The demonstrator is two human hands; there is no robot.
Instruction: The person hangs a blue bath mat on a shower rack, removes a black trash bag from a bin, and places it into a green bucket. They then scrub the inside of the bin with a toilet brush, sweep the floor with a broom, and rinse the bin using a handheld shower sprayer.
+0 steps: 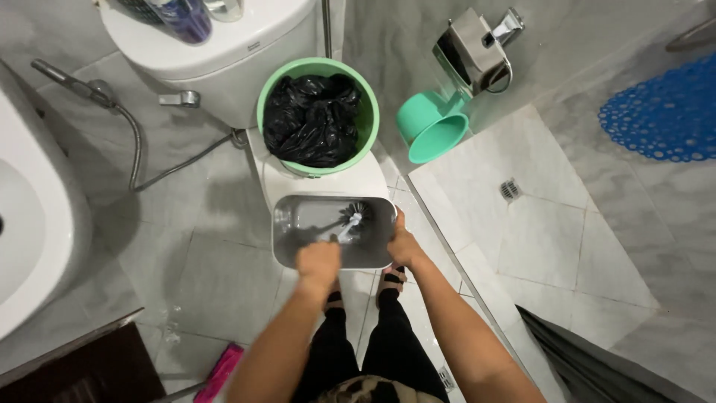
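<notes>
A grey rectangular bin [377, 254] stands tilted against the closed white toilet lid [283, 183]. My left hand [318, 263] is shut on the handle of a toilet brush [353, 218], whose bristle head is inside the bin. My right hand [403, 245] grips the bin's right rim. On the lid behind the bin sits a green bucket [369, 112] lined with a black plastic bag [312, 119].
A white cistern [224, 52] with bottles on top stands at the back, and a bidet hose [134, 142] hangs on the left wall. A white basin [30, 216] fills the far left. A teal scoop [432, 127], floor drain [510, 189], blue mat [664, 112] and pink object [220, 373] lie on the floor.
</notes>
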